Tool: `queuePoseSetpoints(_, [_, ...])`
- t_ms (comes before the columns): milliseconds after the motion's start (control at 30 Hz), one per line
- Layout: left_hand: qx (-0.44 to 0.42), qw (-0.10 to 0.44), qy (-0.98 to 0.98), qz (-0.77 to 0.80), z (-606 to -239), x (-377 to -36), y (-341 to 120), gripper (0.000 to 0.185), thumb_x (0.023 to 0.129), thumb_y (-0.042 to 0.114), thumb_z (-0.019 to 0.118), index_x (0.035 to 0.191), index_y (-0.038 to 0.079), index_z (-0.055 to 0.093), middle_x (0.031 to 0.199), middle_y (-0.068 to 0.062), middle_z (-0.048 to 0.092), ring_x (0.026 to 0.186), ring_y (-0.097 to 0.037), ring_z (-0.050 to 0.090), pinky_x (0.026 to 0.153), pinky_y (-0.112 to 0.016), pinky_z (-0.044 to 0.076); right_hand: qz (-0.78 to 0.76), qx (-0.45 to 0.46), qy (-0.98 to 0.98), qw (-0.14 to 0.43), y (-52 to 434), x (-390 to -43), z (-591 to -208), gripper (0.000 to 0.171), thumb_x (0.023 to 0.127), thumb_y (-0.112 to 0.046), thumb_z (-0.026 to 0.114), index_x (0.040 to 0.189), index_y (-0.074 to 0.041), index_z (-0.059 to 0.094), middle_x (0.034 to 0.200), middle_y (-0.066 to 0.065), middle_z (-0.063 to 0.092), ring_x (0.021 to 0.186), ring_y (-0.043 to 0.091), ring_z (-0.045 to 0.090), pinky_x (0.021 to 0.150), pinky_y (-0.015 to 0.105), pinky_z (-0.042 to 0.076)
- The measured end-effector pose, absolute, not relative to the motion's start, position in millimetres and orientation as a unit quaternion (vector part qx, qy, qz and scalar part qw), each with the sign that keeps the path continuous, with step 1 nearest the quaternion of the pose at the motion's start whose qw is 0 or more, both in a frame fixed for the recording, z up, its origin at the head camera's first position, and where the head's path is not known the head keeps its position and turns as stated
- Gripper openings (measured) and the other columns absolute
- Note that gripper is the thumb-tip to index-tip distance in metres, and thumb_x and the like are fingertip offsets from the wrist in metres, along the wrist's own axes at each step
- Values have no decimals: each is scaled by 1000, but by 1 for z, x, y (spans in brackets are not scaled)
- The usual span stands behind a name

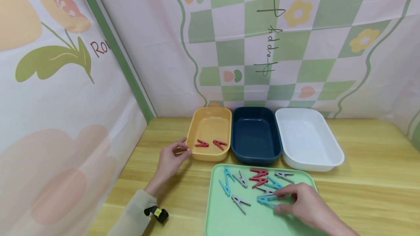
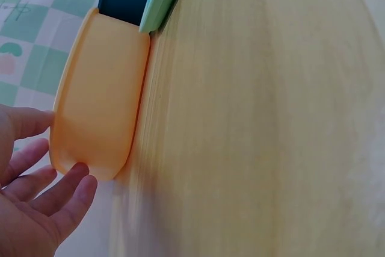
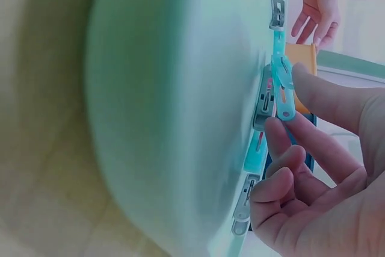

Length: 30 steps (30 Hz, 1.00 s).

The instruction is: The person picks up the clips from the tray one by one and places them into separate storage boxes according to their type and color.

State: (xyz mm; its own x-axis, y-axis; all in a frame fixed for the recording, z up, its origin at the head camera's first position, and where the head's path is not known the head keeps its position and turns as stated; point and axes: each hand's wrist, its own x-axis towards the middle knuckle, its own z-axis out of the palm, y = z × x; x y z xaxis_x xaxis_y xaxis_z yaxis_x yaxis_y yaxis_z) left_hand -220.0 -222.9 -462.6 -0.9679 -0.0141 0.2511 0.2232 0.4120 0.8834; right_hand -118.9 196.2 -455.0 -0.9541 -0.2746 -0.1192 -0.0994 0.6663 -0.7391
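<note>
Right hand (image 1: 305,205), low right of centre in the head view, pinching a blue clothespin (image 1: 266,200) between thumb and fingertips on the green tray (image 1: 220,217), among grey, blue and red pins scattered across it. Left hand (image 1: 170,157), left of centre, fingers relaxed and spread, touching the near left corner of the yellow bin (image 1: 210,134), holding nothing. Just above the tray on the wooden surface (image 1: 370,177): yellow bin with two red pins (image 1: 210,143), dark blue bin (image 1: 256,136), white bin (image 1: 308,139), side by side.
</note>
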Motion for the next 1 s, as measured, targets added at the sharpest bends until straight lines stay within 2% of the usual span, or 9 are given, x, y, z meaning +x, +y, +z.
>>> queuePoseSetpoints(100, [-63, 110, -830, -544, -463, -220, -223, 19, 89, 3, 84, 102, -2, 72, 143, -16, 64, 112, -34, 71, 90, -35, 63, -401, -105, 903, 111, 197, -119, -453, 34, 77, -27, 95, 106, -15, 84, 61, -4, 47, 57, 11, 44, 48, 25, 35])
queuePoseSetpoints(400, [-59, 110, -828, -547, -463, -221, -222, 17, 89, 2, 83, 101, -3, 72, 142, -18, 64, 111, -34, 72, 90, -33, 63, -424, -120, 892, 103, 200, -123, -445, 34, 79, -23, 94, 108, -10, 83, 60, -5, 47, 56, 8, 43, 47, 24, 36])
queuePoseSetpoints(700, [-60, 107, -829, -546, -461, -220, -222, 19, 89, 2, 83, 102, -4, 72, 143, -17, 64, 111, -34, 72, 89, -32, 63, -432, -145, 888, 55, 201, -130, -436, 32, 80, -24, 93, 107, -9, 83, 84, -4, 70, 63, 6, 47, 49, 23, 39])
queuePoseSetpoints(800, [-60, 107, -829, -545, -461, -220, -222, 19, 88, 2, 84, 102, -3, 72, 143, -17, 64, 111, -34, 72, 89, -32, 63, -441, -130, 887, 54, 198, -132, -430, 34, 79, -24, 94, 107, -9, 83, 78, -2, 66, 63, 8, 46, 47, 24, 38])
queuePoseSetpoints(933, [-63, 107, -826, -551, -462, -220, -223, 18, 88, 1, 84, 101, -3, 72, 143, -17, 64, 111, -34, 72, 89, -31, 63, -439, -104, 890, 66, 194, -135, -422, 37, 79, -25, 94, 111, -10, 83, 69, -1, 54, 63, 12, 46, 45, 26, 37])
queuePoseSetpoints(1000, [-64, 107, -824, -553, -462, -220, -223, 19, 88, 1, 84, 101, -4, 72, 143, -17, 64, 111, -34, 72, 89, -31, 63, -438, -104, 891, 65, 193, -136, -418, 37, 79, -24, 94, 111, -9, 82, 70, 0, 56, 64, 13, 47, 46, 25, 37])
